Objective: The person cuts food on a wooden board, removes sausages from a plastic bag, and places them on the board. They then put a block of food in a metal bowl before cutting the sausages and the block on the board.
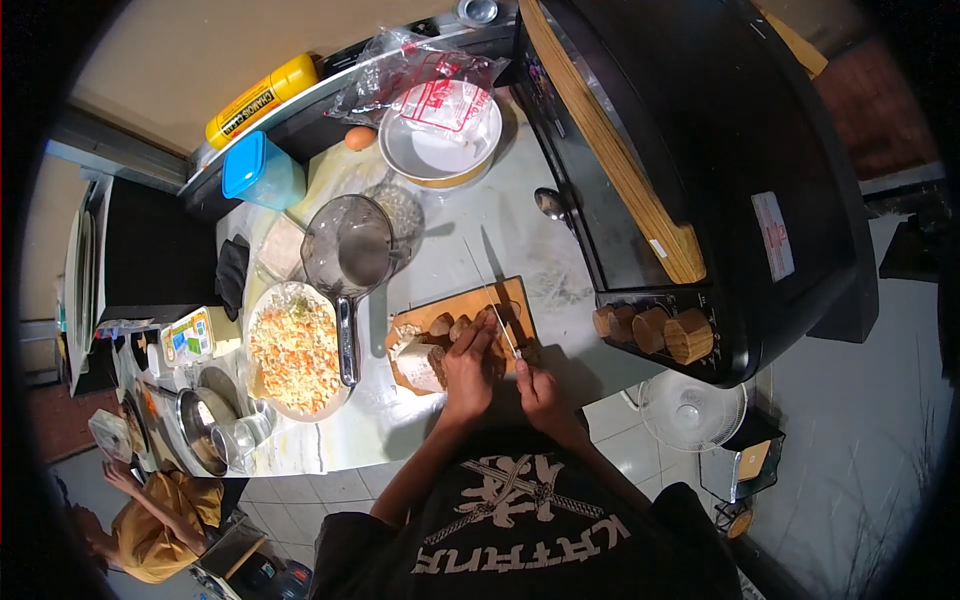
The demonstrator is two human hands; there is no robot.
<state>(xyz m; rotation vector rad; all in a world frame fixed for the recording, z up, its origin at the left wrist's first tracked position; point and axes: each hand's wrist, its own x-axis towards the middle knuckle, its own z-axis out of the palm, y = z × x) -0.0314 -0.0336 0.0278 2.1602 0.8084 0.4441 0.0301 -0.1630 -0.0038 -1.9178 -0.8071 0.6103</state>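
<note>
On a wooden cutting board (518, 296) lie several brown, rounded pieces of food (441, 324), perhaps sausage or meatballs. My left hand (468, 372) presses down on one of them, fingers together and curled over it. A knife (494, 296) with a long thin blade is in my right hand (541, 392), closed around the handle. Its blade points away from me across the board, right beside my left fingertips. At the board's left side sits a whitish package (420, 367), with pale crumpled bits behind it.
Left of the board are a plate of chopped orange and pale food (295, 350) and a saucepan (350, 245), its handle toward me. Behind stand a white bowl (440, 150), an egg (359, 138) and a blue-lidded container (262, 172). A black oven (700, 180) borders the right. Another person (165, 520) is at lower left.
</note>
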